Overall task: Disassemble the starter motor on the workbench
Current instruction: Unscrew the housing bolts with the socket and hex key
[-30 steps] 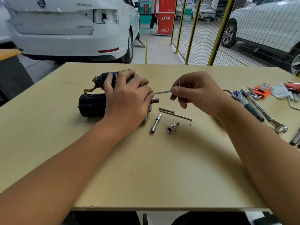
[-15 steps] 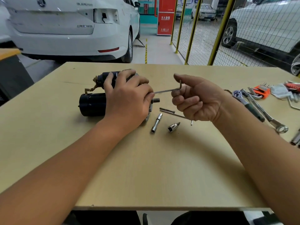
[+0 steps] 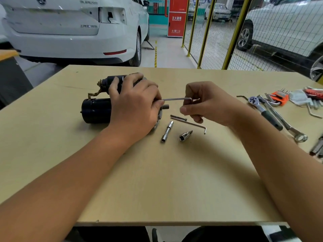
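While the hex key (image 3: 176, 99) sits in a fastener on the starter motor (image 3: 97, 109): loosening a housing bolt.

Lying on its side on the workbench (image 3: 157, 180), well toward the far left, black body pointing left, nose end to the right. Clamped from above by the left hand (image 3: 135, 109), fingers curled over the casing, likely to stop rolling under the turning load. Long arm of the key running level out of the motor's right end, tip hidden behind the left fingers; bent end pinched at the elbow by the right hand (image 3: 206, 103), probably for quick spinning rather than leverage. Just right of the motor: a loose bolt (image 3: 178, 117), a second hex key (image 3: 190, 123), a long socket (image 3: 167, 131) and a bit socket (image 3: 185, 136), kept within reach. Farther right of the motor, a ratchet (image 3: 265, 111) and a spanner (image 3: 286, 126), set aside.
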Demonstrator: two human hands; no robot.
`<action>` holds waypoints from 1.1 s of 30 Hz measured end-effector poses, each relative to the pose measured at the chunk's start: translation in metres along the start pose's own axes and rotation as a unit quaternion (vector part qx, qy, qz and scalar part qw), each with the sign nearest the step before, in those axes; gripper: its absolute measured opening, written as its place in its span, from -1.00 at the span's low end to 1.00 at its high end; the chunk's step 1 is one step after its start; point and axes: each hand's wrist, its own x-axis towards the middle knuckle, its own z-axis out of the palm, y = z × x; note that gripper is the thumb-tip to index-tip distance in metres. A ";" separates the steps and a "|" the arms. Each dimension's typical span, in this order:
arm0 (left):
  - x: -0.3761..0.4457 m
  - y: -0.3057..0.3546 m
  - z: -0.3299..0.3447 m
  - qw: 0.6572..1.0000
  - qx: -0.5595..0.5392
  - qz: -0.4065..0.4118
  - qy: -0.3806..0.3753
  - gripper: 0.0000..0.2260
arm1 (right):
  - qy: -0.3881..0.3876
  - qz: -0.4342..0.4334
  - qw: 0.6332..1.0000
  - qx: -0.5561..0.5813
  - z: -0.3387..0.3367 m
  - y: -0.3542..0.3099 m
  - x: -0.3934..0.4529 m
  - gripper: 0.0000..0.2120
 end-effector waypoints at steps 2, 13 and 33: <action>0.001 0.001 0.000 1.000 -0.001 -0.006 -0.001 -0.89 | 0.037 -0.019 0.998 -0.042 0.001 -0.003 0.001 -0.82; 0.003 -0.007 -0.004 1.000 0.017 0.008 0.001 -0.76 | -0.062 0.253 0.937 0.234 0.005 -0.014 0.002 -0.58; 0.008 -0.102 -0.033 0.957 -0.197 -0.181 -0.116 -0.15 | -0.036 0.230 0.931 0.279 0.008 -0.014 0.004 -0.75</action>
